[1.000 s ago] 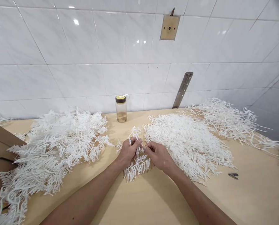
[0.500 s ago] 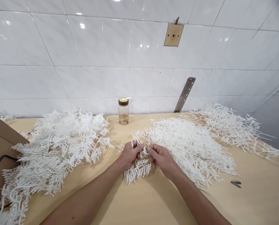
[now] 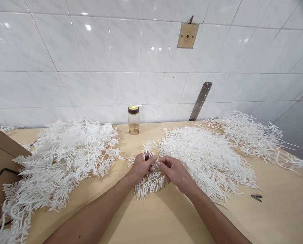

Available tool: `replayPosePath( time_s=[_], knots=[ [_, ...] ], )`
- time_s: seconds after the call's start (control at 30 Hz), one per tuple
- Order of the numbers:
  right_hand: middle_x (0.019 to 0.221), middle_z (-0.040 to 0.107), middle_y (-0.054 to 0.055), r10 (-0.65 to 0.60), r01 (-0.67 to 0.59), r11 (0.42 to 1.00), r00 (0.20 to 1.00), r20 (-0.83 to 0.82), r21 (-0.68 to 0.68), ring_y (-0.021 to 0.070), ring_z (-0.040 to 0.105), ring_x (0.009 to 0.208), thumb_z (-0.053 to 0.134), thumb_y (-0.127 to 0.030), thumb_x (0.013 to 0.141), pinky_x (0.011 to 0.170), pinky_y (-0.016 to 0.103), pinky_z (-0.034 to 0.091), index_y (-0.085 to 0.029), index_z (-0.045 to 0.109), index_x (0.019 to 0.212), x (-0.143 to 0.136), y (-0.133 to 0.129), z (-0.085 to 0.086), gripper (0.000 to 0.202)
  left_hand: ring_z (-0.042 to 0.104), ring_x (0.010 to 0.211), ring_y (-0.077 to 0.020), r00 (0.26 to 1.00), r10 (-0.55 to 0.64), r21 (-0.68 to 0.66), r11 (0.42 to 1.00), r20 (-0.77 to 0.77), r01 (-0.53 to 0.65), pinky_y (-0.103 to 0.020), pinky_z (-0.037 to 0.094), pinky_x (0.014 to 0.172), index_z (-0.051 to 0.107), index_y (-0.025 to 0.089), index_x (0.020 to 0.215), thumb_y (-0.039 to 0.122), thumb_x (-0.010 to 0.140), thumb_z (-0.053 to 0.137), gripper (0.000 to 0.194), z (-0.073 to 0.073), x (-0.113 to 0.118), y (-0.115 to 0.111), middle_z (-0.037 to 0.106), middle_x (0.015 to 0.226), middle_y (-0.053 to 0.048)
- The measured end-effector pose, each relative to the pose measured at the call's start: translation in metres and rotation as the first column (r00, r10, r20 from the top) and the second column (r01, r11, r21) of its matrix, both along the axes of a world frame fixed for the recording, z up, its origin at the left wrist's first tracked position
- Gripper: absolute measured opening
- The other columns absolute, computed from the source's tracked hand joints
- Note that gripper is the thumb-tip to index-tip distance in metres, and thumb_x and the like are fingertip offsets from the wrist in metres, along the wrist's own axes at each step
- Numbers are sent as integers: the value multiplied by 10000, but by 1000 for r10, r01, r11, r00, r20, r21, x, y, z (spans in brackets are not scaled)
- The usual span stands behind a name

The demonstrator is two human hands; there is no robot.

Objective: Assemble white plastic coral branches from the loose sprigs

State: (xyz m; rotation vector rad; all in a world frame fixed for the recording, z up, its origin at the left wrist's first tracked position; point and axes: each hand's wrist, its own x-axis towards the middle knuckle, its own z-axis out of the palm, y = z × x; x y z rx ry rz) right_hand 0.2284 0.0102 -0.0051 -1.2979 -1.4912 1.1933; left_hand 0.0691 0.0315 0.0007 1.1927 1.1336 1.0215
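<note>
My left hand [image 3: 142, 166] is closed, thumb and forefinger pinching a white branched plastic strand [image 3: 154, 166] near the middle of the table. Facing it, my right hand [image 3: 173, 170] pinches at the same strand's right side, its fingertips close to the left thumb. A small bunch of white branched strands [image 3: 149, 185] lies on the table just below both hands. More white sprigs [image 3: 149, 146] stick out above my left hand. The fingers' undersides and part of the held strand are hidden.
A big heap of white branched strands [image 3: 72, 156] covers the left; another pile [image 3: 204, 156] lies right, with longer strands [image 3: 253, 135] behind. A lidded bottle [image 3: 133, 120] stands near the wall. Small snips [image 3: 256, 198] lie at right. A brown box [image 3: 3, 159] borders the left.
My right hand's fingers have shifted slightly at the strand and look more curled. My left hand keeps its hold. The whole view has tilted very slightly.
</note>
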Motion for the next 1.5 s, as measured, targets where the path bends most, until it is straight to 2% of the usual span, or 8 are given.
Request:
replayPosePath(
  time_s=[0.23,0.4,0.57,0.83,0.97,1.1,1.27,1.5],
  knots=[
    [595,560,-36,-97,73,989,978,187,127,110,490,434,575,-403,859,445,244,412,-197,595,769,0,2,-2,226,362,337,-66,999,-7,26,1000,-37,8,-210,292,387,537,189,675,439,787,687,312,-2,0,-1,463,430,73],
    [517,524,-52,-121,95,988,966,228,121,123,478,409,563,-354,836,451,253,394,-210,554,735,-2,-1,5,177,365,345,-68,999,-25,38,999,-45,27,-209,298,396,530,191,672,453,781,692,327,1,1,-2,449,427,78],
    [525,541,-47,-134,108,987,961,243,119,125,486,413,571,-348,823,453,252,385,-207,566,747,-1,-1,3,160,375,369,-72,996,-44,60,997,-83,49,-210,309,410,545,185,687,466,779,692,330,3,1,-4,461,442,72],
    [539,551,-38,-100,82,993,966,239,82,125,484,409,559,-447,851,460,258,379,-198,598,759,-2,-1,6,268,432,423,-93,991,-23,118,992,-130,38,-215,346,452,541,184,713,448,803,647,299,-6,1,-1,470,466,69],
    [611,608,-10,-77,54,995,946,315,80,127,494,430,533,-405,861,472,264,366,-195,626,737,0,1,6,261,456,438,-103,989,-22,155,987,-149,46,-225,363,472,531,188,709,442,804,632,289,-8,2,-1,485,481,63],
    [659,638,10,-114,47,982,921,373,183,157,546,530,519,-346,858,537,278,384,-197,620,736,1,1,4,218,451,431,-101,986,-12,162,986,-167,39,-228,370,478,525,190,711,425,810,617,271,-6,2,-3,486,482,66],
    [673,636,24,-202,39,936,873,443,350,180,558,618,503,-288,864,592,292,379,-194,605,735,-3,-2,3,189,445,419,-96,989,-8,151,988,-151,31,-220,363,462,528,190,721,432,820,615,276,-6,2,-2,478,470,71],
    [670,634,14,-201,64,940,897,394,334,164,533,597,518,-307,882,570,279,371,-191,619,763,-4,-3,4,194,398,373,-84,992,-24,69,997,-125,33,-211,330,411,536,188,702,465,825,631,318,-4,3,-1,459,427,71]
  ],
)
